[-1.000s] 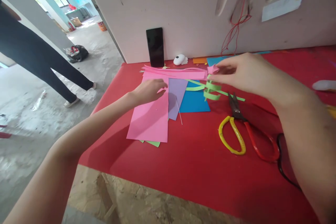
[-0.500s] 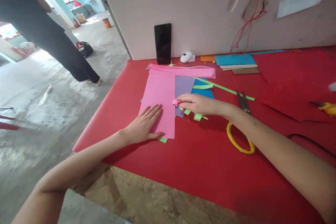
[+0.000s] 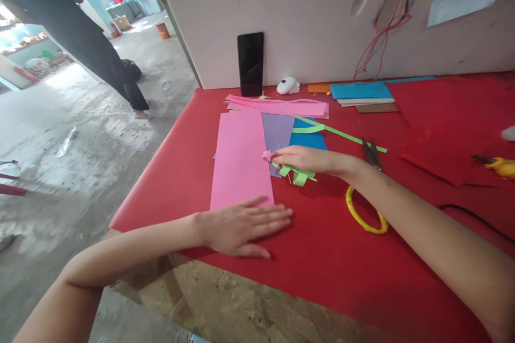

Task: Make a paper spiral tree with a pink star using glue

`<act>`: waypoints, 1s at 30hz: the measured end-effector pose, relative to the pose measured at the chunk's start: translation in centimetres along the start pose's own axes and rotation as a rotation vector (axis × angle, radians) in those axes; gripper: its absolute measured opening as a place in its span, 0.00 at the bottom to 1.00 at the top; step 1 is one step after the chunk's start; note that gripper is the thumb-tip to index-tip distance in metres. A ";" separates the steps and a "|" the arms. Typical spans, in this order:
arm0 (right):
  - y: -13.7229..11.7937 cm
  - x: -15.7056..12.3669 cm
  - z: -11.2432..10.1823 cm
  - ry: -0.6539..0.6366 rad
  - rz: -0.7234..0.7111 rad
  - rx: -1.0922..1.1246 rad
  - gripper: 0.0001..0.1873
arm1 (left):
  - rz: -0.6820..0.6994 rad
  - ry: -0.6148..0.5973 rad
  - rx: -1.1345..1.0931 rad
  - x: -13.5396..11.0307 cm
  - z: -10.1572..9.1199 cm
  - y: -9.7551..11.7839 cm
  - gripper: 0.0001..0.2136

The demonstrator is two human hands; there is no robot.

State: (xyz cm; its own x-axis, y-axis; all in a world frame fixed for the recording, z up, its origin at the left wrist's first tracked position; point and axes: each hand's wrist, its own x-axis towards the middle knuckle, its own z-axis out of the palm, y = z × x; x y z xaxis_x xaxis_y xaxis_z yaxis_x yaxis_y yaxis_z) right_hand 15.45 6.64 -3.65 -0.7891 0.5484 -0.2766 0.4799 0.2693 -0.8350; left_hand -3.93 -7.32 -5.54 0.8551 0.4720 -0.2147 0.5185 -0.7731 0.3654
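My left hand [image 3: 241, 228] lies flat with its fingers spread, across the lower end of a pink paper sheet [image 3: 241, 166] and the red table cover beside it. Farther right, my right hand [image 3: 308, 159] pinches a small pink paper star [image 3: 267, 155] at its fingertips. Folded light-green paper strips [image 3: 298, 177] show just below that hand; whether it touches them I cannot tell. Partly under the pink sheet is a purple sheet [image 3: 277, 129], with a blue sheet [image 3: 309, 142] to its right. Pink strips [image 3: 281, 108] lie along the far edge of the sheets.
Yellow-handled scissors [image 3: 364, 220] lie under my right forearm. A black phone [image 3: 251, 64] leans on the wall beside a white object [image 3: 287, 85]. Blue paper [image 3: 358, 90] and yellow-handled pliers [image 3: 501, 166] are to the right. A person in dark clothes [image 3: 84, 32] stands at left.
My left hand has slid down and right from the middle of the pink sheet to its lower end. The sheet has shifted slightly left and down. My right hand stays almost in place.
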 end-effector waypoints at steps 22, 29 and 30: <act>-0.7 -0.4 -0.2 0.009 0.021 0.025 0.26 | 0.102 -0.017 -0.448 0.8 -2.0 -0.7 0.21; -0.9 -0.4 -0.1 0.026 0.047 -0.051 0.24 | -0.238 0.136 -0.921 -3.6 -4.1 0.7 0.11; -0.9 -0.5 -0.2 0.036 0.053 -0.072 0.24 | -0.356 0.253 -0.822 -4.2 -4.1 0.4 0.10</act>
State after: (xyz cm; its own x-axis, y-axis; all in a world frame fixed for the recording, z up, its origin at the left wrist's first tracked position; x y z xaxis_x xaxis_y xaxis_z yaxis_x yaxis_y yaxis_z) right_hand 15.46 6.29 -2.66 -0.7485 0.5909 -0.3008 0.5474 0.2946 -0.7833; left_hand -7.34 -7.80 -0.76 0.5698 0.7765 -0.2690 0.4998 -0.0676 0.8635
